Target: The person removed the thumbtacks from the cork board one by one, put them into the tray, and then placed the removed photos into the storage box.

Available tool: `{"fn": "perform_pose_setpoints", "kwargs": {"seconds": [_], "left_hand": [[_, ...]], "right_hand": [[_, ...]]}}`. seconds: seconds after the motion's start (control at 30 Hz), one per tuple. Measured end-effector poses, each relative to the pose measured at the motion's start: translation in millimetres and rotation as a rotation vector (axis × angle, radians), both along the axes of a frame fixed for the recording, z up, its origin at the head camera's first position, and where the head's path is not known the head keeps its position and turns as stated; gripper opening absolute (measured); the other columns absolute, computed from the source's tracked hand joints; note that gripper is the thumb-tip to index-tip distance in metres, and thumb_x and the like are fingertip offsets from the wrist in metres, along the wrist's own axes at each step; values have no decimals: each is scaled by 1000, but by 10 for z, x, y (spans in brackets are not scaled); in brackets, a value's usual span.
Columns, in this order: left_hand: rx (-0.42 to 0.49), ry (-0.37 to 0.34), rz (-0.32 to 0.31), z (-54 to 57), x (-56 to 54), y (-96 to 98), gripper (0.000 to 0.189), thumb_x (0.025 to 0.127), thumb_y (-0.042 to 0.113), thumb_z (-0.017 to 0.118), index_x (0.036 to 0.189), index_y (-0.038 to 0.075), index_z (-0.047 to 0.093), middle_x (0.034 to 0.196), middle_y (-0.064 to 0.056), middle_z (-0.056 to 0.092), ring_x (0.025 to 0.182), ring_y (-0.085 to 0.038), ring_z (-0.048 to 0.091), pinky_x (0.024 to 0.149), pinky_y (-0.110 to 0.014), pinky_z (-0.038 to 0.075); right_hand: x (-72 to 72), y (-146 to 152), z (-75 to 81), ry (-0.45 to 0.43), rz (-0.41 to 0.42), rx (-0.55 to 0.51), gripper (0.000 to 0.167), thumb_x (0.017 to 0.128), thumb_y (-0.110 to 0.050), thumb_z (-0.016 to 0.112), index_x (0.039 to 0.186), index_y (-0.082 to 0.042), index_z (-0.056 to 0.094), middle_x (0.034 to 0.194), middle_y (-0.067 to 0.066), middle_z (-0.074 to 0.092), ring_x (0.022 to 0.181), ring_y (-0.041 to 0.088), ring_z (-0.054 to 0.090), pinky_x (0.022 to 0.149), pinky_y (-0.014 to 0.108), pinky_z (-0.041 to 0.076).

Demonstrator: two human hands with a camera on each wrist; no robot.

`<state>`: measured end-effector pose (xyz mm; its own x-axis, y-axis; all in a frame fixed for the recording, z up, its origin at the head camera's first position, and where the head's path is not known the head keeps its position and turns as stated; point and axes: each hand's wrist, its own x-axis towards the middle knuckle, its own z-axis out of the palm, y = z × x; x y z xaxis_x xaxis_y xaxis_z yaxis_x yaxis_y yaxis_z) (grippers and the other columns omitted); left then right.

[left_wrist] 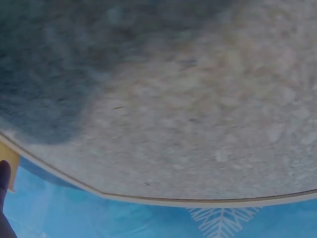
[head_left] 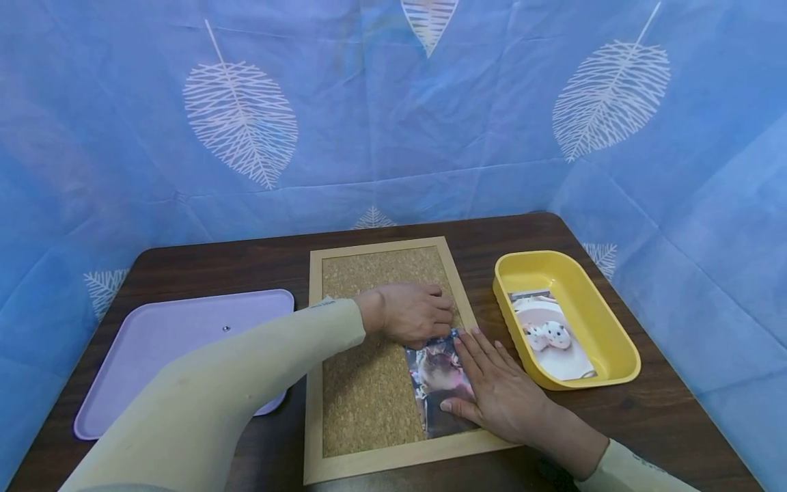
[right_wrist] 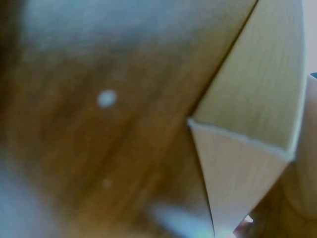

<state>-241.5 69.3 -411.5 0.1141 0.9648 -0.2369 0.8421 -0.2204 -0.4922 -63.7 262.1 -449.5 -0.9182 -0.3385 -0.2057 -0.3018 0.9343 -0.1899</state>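
A wood-framed cork board [head_left: 365, 403] lies on the dark table. On its lower right part is a photo print [head_left: 439, 372] of a furry animal. My left hand [head_left: 415, 314] reaches across the board with bent fingers at the photo's upper edge; whatever its fingertips may hold is hidden beneath them. With fingers straight, my right hand [head_left: 498, 389] rests flat over the photo's right side and the frame. The left wrist view shows the cork surface [left_wrist: 198, 129] close up. In the right wrist view, a corner of the wooden frame [right_wrist: 247, 109] appears.
A lilac tray [head_left: 178, 335] stands at the left, partly behind my left sleeve, with a small shiny metal piece [head_left: 226, 329] on it. To the right is a yellow bin [head_left: 593, 307] holding a hamster photo [head_left: 550, 338]. A blue leaf-print cloth [head_left: 369, 102] hangs behind the table.
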Motion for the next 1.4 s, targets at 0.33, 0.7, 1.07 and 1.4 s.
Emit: {"fn": "perform_pose_setpoints", "kwargs": {"seconds": [0.33, 0.7, 1.07, 1.4], "left_hand": [[-23, -49, -3, 55, -12, -23, 35, 110, 42, 46, 133, 22, 62, 131, 5, 63, 118, -18, 52, 100, -39, 47], [-7, -24, 1, 49, -2, 4, 37, 108, 44, 47, 132, 22, 65, 128, 5, 66, 117, -19, 53, 97, -37, 49], [-44, -72, 41, 77, -12, 6, 39, 107, 45, 53, 137, 23, 65, 133, 7, 65, 121, -17, 53, 101, -37, 48], [-76, -77, 54, 130, 9, 44, 40, 106, 47, 56, 138, 25, 65, 132, 8, 64, 122, -17, 52, 102, -38, 48]], "right_hand": [[5, -6, -13, 1, -8, 14, 109, 96, -86, 34, 169, -6, 19, 178, 14, 10, 165, 37, 7, 128, 66, 15], [-1, -11, 30, -8, -7, 19, 109, 97, -86, 32, 169, -6, 19, 178, 14, 10, 165, 38, 8, 128, 66, 14], [1, -13, 4, 36, 5, 39, 108, 97, -85, 33, 169, -6, 21, 178, 14, 13, 164, 37, 10, 128, 66, 15], [-8, -14, 7, -5, -14, 56, 109, 96, -87, 32, 170, -7, 18, 178, 13, 10, 165, 37, 7, 128, 65, 12]]}}
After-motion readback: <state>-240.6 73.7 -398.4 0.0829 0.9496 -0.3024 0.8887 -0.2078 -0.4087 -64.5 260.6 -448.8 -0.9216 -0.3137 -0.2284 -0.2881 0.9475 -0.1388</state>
